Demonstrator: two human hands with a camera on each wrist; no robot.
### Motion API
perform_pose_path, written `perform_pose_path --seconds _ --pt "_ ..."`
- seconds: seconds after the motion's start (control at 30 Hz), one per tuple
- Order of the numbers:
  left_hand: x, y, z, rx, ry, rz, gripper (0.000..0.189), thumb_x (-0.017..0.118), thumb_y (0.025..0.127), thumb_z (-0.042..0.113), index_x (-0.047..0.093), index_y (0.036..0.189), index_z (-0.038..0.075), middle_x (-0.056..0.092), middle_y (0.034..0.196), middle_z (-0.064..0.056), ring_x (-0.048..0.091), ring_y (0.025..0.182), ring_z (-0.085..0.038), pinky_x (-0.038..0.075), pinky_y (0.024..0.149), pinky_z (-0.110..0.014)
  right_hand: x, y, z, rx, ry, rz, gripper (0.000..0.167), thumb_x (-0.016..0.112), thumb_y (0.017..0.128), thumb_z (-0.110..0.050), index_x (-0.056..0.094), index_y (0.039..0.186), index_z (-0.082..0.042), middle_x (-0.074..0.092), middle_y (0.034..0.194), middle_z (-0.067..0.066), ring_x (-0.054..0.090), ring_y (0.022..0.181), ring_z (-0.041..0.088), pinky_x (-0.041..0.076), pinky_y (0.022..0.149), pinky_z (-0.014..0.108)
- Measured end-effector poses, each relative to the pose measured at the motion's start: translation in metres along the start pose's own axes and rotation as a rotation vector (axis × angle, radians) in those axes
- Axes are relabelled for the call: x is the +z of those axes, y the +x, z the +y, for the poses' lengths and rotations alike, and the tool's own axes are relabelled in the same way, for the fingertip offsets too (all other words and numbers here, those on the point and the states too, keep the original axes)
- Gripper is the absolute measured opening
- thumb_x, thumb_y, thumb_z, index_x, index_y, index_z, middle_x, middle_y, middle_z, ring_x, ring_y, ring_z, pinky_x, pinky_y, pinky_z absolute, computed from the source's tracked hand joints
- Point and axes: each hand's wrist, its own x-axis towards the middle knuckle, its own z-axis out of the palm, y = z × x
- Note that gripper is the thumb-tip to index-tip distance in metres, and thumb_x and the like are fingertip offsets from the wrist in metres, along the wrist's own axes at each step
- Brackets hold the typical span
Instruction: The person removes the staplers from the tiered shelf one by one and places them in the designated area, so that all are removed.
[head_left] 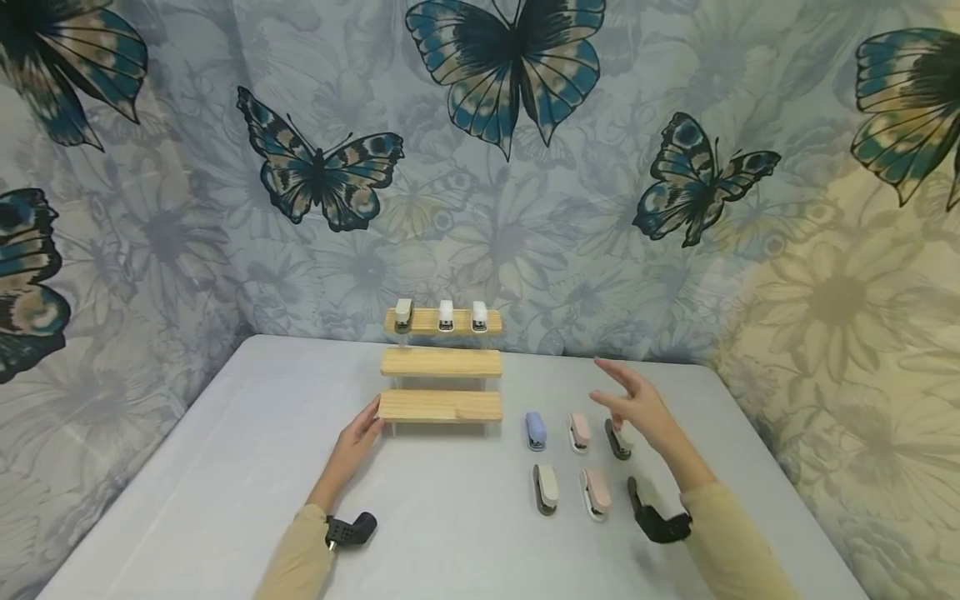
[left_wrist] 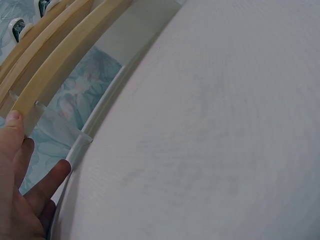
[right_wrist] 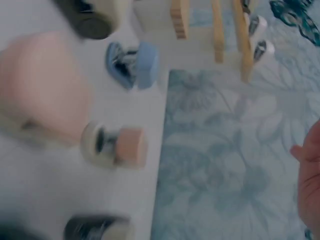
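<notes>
My left hand (head_left: pixel 358 437) is at the left end of the lowest board of a three-tier wooden display rack (head_left: pixel 440 406). In the left wrist view its thumb (left_wrist: pixel 15 120) lies on the board's corner and a finger curls just below, gripping that end. My right hand (head_left: pixel 636 408), fingers spread and holding nothing, hovers over the mini staplers at right. Beneath it stands a dark-based stapler (head_left: pixel 618 442), partly covered by the hand. Beside that are a pink stapler (head_left: pixel 578 431) and a blue stapler (head_left: pixel 536 430). Nearer me lie a cream stapler (head_left: pixel 547 487) and another pink stapler (head_left: pixel 596 492).
On the rack's top board stand a grey-beige stapler (head_left: pixel 403 313) and two white staplers (head_left: pixel 446 314). The white table (head_left: pixel 300 392) meets a butterfly-patterned backdrop (head_left: pixel 517 242) at the back. Black wrist cameras (head_left: pixel 352 530) sit on both wrists; the right one overlaps a dark object.
</notes>
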Motion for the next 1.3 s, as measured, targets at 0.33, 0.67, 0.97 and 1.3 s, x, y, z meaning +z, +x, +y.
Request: perform_pose_path --seconds 0.33,0.67,0.97,1.3 --pt "0.002 -0.003 -0.002 0.004 0.014 -0.004 0.052 0.046 0.094 0.031 0.035 0.136 0.003 0.033 0.139 -0.013 0.036 0.122 -0.03 0.036 0.096 -0.04 0.063 0.105 -0.007 -0.028 0.019 -0.016 0.069 0.067 0.082 -0.02 0.031 0.139 -0.008 0.024 0.143 0.013 0.05 0.043 0.016 0.051 0.048 0.032" --pt "0.001 -0.001 0.009 0.026 -0.007 -0.003 0.049 0.046 0.095 0.025 0.035 0.136 0.0 0.032 0.139 -0.015 0.033 0.124 -0.029 0.034 0.098 -0.037 0.09 0.141 -0.026 0.078 -0.03 -0.165 0.078 0.069 0.08 -0.022 0.023 0.142 -0.012 0.019 0.145 0.011 0.054 0.053 0.023 0.053 0.06 0.042" --pt "0.001 0.002 -0.002 0.026 -0.003 0.007 0.051 0.046 0.094 0.029 0.035 0.136 0.003 0.033 0.139 -0.012 0.033 0.124 -0.027 0.035 0.098 -0.036 0.112 0.165 -0.025 0.097 -0.169 -0.23 0.104 0.076 0.073 -0.021 0.002 0.144 -0.008 0.018 0.144 0.019 0.057 0.056 0.021 0.054 0.057 0.034" --pt "0.002 0.001 -0.005 0.02 0.008 0.007 0.052 0.046 0.094 0.031 0.036 0.136 0.003 0.034 0.139 -0.011 0.034 0.124 -0.026 0.035 0.097 -0.034 0.124 0.176 -0.026 0.083 -0.089 -0.249 0.073 0.061 0.087 -0.013 0.015 0.144 -0.01 0.029 0.139 0.02 0.054 0.047 0.016 0.053 0.05 0.032"
